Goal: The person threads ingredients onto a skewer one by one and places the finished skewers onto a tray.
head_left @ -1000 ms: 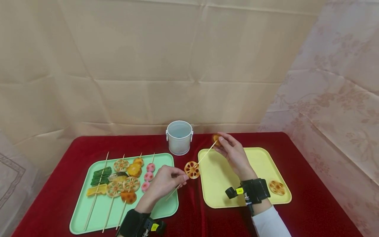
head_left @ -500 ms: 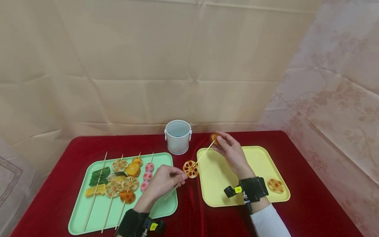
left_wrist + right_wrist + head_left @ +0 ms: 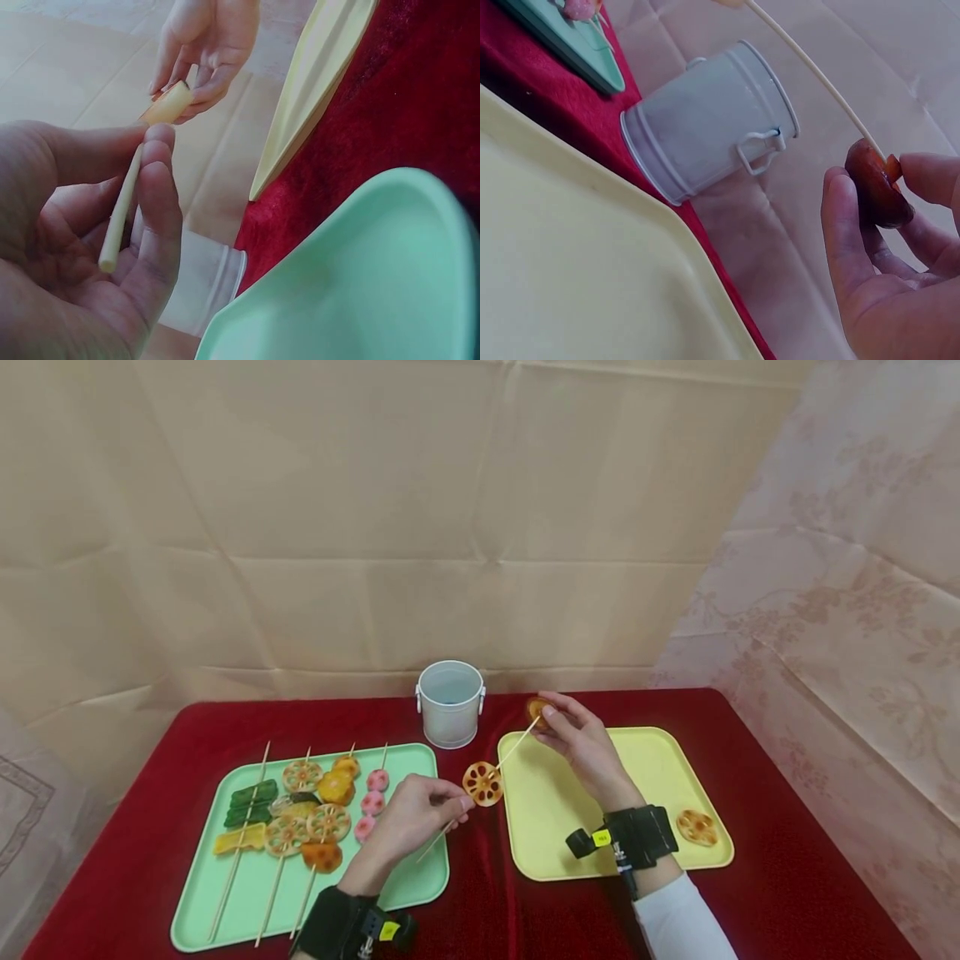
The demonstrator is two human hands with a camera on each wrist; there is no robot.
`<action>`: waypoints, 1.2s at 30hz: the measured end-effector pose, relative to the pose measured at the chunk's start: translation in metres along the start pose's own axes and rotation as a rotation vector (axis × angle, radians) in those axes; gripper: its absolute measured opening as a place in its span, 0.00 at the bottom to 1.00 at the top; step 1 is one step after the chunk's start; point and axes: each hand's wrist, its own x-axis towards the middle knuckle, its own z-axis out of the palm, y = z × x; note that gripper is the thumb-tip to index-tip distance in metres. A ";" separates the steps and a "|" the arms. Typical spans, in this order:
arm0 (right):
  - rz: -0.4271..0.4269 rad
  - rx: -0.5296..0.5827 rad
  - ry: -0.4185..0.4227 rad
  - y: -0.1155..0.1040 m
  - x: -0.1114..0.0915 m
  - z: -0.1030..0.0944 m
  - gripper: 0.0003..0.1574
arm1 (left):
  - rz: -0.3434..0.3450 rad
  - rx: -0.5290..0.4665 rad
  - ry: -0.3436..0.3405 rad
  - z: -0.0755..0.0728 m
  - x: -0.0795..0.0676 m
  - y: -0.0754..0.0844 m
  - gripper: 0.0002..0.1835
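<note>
My left hand [image 3: 416,818] pinches a thin wooden skewer [image 3: 517,745] between thumb and fingers. A browned lotus root slice [image 3: 482,786] is threaded on the skewer just beyond those fingertips. Over the yellow tray's far left corner, my right hand [image 3: 592,760] holds a glossy brown, mushroom-like piece [image 3: 874,191] in its fingers. The skewer's far tip meets this piece; how deep it goes in cannot be told. In the left wrist view, the skewer's blunt end [image 3: 109,262] points back out of the left hand.
On the left, a green tray [image 3: 412,889] bears several loaded skewers. The yellow tray [image 3: 543,839] on the right holds another lotus root slice [image 3: 697,828]. A white bucket [image 3: 450,720] stands between them at the back of the red cloth [image 3: 480,910].
My right hand has moved slightly left with the brown piece, toward the lotus root slice. My left hand keeps its hold on the skewer almost in place.
</note>
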 end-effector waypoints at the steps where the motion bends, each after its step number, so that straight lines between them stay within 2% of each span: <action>1: -0.002 -0.002 -0.010 0.000 0.000 0.001 0.34 | 0.003 -0.007 0.009 0.001 0.000 0.000 0.10; 8: 0.027 -0.010 -0.010 0.000 -0.003 0.009 0.34 | 0.014 -0.042 0.068 0.008 0.001 -0.001 0.09; 14: 0.080 -0.067 -0.080 0.005 -0.007 0.026 0.31 | 0.015 -0.041 0.115 0.010 0.002 -0.001 0.09; 22: 0.085 -0.151 -0.129 0.013 -0.012 0.039 0.28 | 0.008 -0.054 0.154 0.010 0.003 -0.001 0.09; 29: 0.104 -0.143 -0.142 0.011 -0.012 0.039 0.31 | -0.004 -0.051 0.157 0.009 0.003 0.000 0.10; 36: 0.081 -0.188 -0.114 -0.007 -0.014 0.027 0.35 | -0.023 -0.061 0.195 0.008 0.003 0.001 0.11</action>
